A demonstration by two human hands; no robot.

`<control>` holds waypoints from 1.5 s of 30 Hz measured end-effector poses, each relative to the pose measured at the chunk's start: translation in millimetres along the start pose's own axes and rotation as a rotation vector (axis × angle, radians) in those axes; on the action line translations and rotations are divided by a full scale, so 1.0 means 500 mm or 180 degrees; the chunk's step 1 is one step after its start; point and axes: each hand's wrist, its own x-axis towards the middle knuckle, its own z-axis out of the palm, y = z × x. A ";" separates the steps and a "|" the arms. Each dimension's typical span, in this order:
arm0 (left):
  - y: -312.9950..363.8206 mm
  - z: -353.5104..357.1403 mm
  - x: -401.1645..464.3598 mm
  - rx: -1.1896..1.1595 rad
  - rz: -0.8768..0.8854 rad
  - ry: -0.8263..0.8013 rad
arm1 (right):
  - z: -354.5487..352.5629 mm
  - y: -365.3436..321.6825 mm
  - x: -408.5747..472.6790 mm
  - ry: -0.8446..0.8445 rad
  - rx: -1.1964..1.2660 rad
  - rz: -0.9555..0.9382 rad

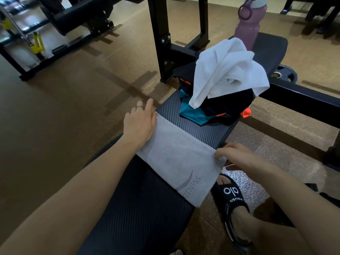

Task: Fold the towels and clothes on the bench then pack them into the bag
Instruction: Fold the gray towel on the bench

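Note:
A grey towel [181,159] with a "FITNESS" print lies flat in a folded strip across the black padded bench [195,124]. My left hand [138,122] rests on the towel's far left corner with its fingers straight. My right hand [237,156] pinches the towel's right edge where it overhangs the bench. Farther along the bench sits a heap of dark clothes [219,107] in black, teal and orange, with a crumpled white towel [228,70] draped over it. No bag can be made out.
A pink water bottle [251,24] stands on the bench's far end behind the heap. Black rack uprights [160,34] rise left of the heap, and a weight plate [285,72] lies on the floor to the right. My sandalled foot [233,197] stands beside the bench.

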 end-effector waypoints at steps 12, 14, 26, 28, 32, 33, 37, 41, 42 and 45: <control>0.098 -0.029 -0.286 -0.0158 0.1759 -0.0906 | -0.005 0.008 -0.010 -0.0387 0.0304 -0.0114; 0.093 -0.033 -0.299 -0.0297 0.1716 -0.0997 | 0.000 0.006 -0.012 -0.0209 0.0271 -0.0156; 0.155 -0.034 -0.358 -0.0052 0.1384 -0.0481 | 0.011 -0.027 -0.047 -0.0731 0.1194 -0.0451; 0.162 -0.027 -0.364 -0.0062 0.1317 -0.0357 | 0.015 -0.028 -0.049 -0.0704 0.1190 -0.0480; 0.152 -0.026 -0.365 -0.0019 0.1479 -0.0304 | 0.019 -0.024 -0.054 -0.0635 0.1143 -0.0528; 0.143 -0.027 -0.367 -0.0050 0.1539 -0.0348 | 0.017 -0.020 -0.056 -0.0634 0.1088 -0.0548; 0.085 -0.044 -0.382 -0.0391 0.1726 -0.0535 | 0.018 -0.001 -0.076 -0.0848 0.0468 -0.0679; 0.017 -0.073 -0.416 -0.0690 0.1903 -0.0610 | 0.024 0.014 -0.116 -0.1269 -0.0504 -0.0732; 0.003 -0.078 -0.426 -0.0779 0.1899 -0.0668 | 0.028 0.016 -0.124 -0.1400 -0.0721 -0.0781; -0.025 -0.082 -0.458 -0.1142 0.1618 -0.0969 | 0.062 0.030 -0.144 -0.1473 -0.1192 -0.1106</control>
